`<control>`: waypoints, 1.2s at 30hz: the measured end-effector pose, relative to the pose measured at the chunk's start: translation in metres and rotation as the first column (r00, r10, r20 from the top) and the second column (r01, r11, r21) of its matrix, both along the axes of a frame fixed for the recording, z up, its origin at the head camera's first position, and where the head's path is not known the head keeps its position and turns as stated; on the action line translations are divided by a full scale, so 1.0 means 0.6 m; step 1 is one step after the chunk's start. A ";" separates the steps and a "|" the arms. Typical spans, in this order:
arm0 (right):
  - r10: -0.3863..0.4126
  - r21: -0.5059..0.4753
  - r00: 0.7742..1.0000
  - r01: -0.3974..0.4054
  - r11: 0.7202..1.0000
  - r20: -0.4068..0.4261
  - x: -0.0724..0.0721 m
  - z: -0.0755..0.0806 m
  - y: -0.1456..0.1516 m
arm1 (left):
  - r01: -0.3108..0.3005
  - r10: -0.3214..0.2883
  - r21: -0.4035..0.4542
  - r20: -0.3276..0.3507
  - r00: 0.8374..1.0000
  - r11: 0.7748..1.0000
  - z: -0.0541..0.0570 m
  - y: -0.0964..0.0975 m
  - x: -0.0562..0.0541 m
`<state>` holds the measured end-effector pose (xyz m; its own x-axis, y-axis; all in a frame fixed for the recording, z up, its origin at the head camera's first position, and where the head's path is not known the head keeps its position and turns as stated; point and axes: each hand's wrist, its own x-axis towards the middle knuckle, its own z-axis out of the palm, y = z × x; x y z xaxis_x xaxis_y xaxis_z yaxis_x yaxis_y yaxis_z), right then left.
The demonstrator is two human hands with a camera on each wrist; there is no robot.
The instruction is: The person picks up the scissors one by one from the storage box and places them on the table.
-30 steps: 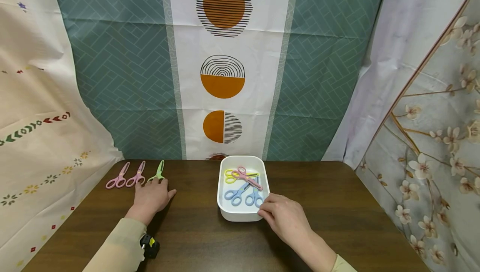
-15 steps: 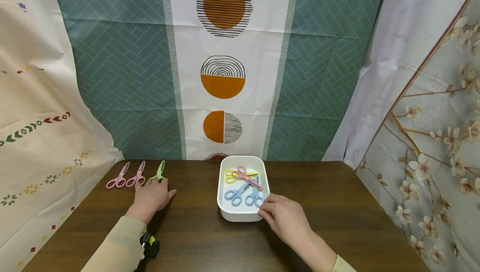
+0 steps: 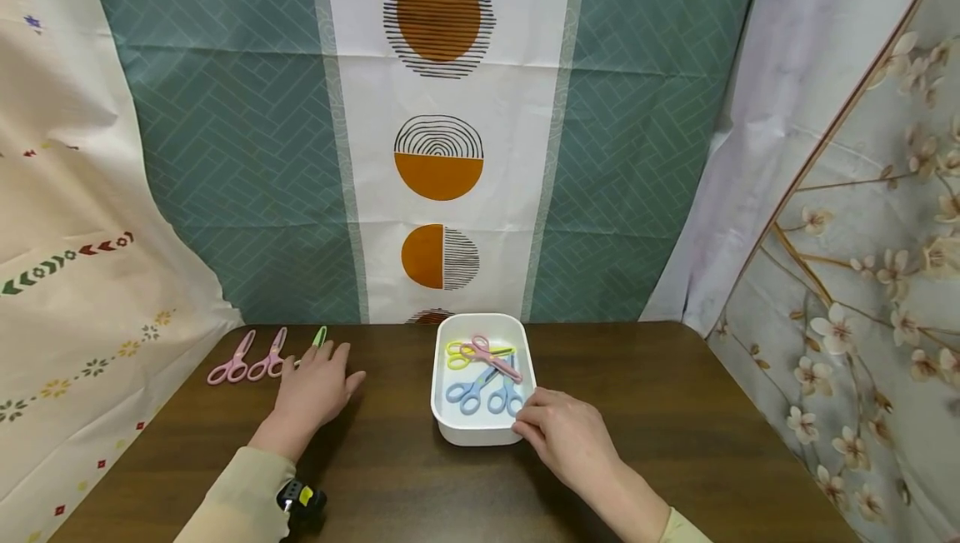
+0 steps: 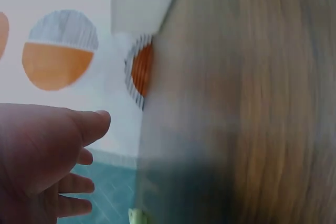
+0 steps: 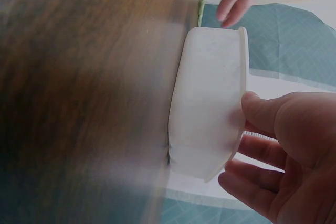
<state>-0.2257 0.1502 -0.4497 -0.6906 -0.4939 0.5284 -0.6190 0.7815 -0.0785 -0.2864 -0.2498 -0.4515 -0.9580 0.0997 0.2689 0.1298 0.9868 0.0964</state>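
Note:
My left hand (image 3: pixel 315 393) hovers over the far left of the table with fingers spread and holds nothing; its straight fingers also show in the left wrist view. Just past its fingertips lie green scissors (image 3: pixel 320 335), partly hidden by the hand. Two pairs of pink scissors lie to their left, a nearer pair (image 3: pixel 269 366) and an outer pair (image 3: pixel 232 368). With thumb and fingers, my right hand (image 3: pixel 573 440) pinches the near right rim of a white plastic box (image 3: pixel 474 435). Inside are yellow scissors (image 3: pixel 456 356), pink scissors (image 3: pixel 491 360) and two blue pairs, left (image 3: pixel 469 398) and right (image 3: pixel 506 397).
The dark brown wooden table (image 3: pixel 405 485) carries the box near its middle. A patterned green and white curtain (image 3: pixel 247 193) hangs right behind the far edge. Floral cloth (image 3: pixel 847 343) closes off the right side, and cream cloth (image 3: pixel 82 318) the left.
My left hand has let go of the green scissors and risen slightly to the right, fingers now spread. The right hand stays at the box's rim. The head view has shifted slightly.

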 end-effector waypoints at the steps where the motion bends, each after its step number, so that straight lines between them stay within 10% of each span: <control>1: -0.001 0.000 1.000 0.001 1.000 0.004 0.000 0.000 0.000 | 0.007 -0.007 0.001 0.002 1.000 1.000 0.003 0.007 0.002; 15: 0.004 -0.008 1.000 -0.004 1.000 -0.001 0.000 0.000 0.000 | 0.128 -0.128 -0.007 -0.075 0.989 0.992 0.034 0.105 0.033; 36: 0.001 0.000 1.000 -0.001 1.000 0.009 0.000 0.000 0.000 | 0.324 -0.324 -0.018 0.009 0.946 0.946 0.031 0.222 0.040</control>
<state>-0.2259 0.1502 -0.4496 -0.6951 -0.4945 0.5218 -0.6188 0.7810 -0.0841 -0.2626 -0.1165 -0.4331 -0.8746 0.4102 0.2584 0.4426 0.8932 0.0798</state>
